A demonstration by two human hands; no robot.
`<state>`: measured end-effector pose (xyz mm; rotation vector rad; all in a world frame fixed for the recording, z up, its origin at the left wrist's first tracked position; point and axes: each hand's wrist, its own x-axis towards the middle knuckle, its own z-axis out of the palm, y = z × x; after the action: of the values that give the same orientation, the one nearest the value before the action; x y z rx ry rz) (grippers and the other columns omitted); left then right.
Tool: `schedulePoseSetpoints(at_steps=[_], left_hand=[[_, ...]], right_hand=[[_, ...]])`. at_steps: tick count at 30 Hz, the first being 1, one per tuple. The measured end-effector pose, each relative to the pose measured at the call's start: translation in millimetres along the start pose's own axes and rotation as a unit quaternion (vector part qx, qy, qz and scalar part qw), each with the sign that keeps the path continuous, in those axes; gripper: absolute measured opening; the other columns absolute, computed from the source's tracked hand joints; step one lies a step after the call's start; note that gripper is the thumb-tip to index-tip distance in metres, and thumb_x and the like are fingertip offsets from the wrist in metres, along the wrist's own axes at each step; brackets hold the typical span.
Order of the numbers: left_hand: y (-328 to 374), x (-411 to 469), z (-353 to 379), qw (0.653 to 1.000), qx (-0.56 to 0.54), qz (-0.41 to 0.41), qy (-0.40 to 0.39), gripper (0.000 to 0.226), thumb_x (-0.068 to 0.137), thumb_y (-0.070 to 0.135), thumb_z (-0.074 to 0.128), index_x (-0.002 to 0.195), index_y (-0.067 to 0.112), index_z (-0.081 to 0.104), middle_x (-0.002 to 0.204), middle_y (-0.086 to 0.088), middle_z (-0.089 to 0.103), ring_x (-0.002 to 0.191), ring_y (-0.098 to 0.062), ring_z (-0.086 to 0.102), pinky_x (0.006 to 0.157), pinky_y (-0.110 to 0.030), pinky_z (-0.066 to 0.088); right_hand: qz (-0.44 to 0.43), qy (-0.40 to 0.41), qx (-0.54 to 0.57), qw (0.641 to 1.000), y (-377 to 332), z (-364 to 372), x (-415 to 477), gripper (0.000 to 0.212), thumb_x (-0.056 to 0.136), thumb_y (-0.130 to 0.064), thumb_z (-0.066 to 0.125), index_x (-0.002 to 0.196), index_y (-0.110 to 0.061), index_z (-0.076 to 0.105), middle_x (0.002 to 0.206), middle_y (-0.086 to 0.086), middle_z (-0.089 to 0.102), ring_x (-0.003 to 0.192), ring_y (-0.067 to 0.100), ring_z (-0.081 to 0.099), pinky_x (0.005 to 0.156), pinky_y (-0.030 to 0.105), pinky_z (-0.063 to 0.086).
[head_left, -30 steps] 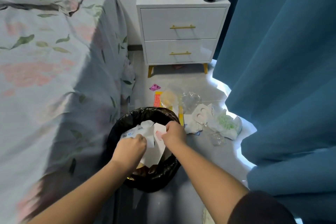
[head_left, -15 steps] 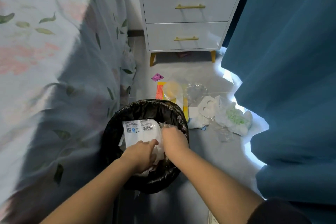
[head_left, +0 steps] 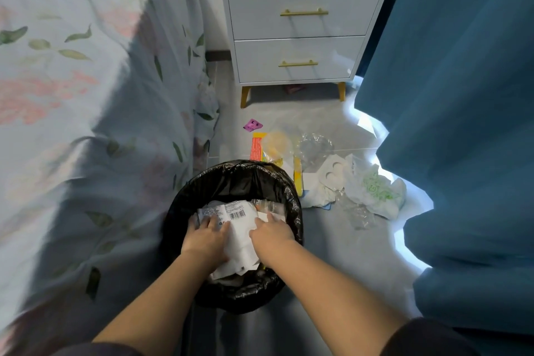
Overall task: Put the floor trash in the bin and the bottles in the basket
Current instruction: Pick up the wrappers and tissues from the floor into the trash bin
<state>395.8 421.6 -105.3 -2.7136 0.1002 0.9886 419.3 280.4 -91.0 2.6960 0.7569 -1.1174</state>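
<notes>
Both hands are down in the bin: the left hand [head_left: 206,235] and right hand [head_left: 270,230] lie flat-fingered on a white wrapper [head_left: 241,243] with a barcode, pressing on it rather than gripping, so nothing's clenched. The wrapper sits on top of other crumpled stuff inside the black-lined bin [head_left: 231,175], which stands on the floor [head_left: 332,254] right beside the bed [head_left: 72,95]. Just past the bin's far rim is more floor trash: an orange and yellow packet [head_left: 258,145], clear plastic [head_left: 315,146], a white card with round cutouts [head_left: 332,175] and a white bag with green print [head_left: 375,191]. A purple scrap [head_left: 252,125] lies nearer the white nightstand [head_left: 297,23], with the blue curtain [head_left: 462,95] on the right
</notes>
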Motion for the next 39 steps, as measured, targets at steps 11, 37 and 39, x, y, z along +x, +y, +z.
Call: schedulePoseSetpoints(at_steps=[11,37,39], left_hand=[[12,-16,-49,0.985,-0.047,0.037,0.160,0.057,0.089,0.052,0.051,0.135,0.022,0.039,0.133,0.000,0.049,0.128,-0.021,0.044,0.114,-0.048,0.018],[226,97,-104,0.953,-0.271,0.081,0.105,0.044,0.089,0.035,0.054,0.128,0.016,0.045,0.126,-0.008,0.052,0.115,-0.028,0.051,0.090,-0.038,0.045],[230,123,-99,0.946,-0.311,0.048,0.078,0.051,0.088,0.033,0.057,0.132,0.015,0.039,0.130,-0.008,0.047,0.118,-0.029,0.049,0.092,-0.040,0.046]], right_hand=[[-0.039,0.258,0.092,0.961,42,-22,-52,0.043,0.091,-0.004,0.050,0.134,-0.010,0.049,0.141,0.008,0.043,0.138,0.024,0.031,0.105,0.036,0.037],[0.313,0.177,0.498,0.789,263,99,-53,0.063,0.086,-0.019,0.060,0.143,-0.020,0.032,0.135,0.012,0.045,0.110,0.029,0.055,0.072,0.026,0.040],[0.319,0.179,0.523,0.770,276,107,-37,0.074,0.084,-0.023,0.064,0.147,-0.023,0.024,0.137,0.012,0.044,0.110,0.029,0.054,0.078,0.029,0.045]])
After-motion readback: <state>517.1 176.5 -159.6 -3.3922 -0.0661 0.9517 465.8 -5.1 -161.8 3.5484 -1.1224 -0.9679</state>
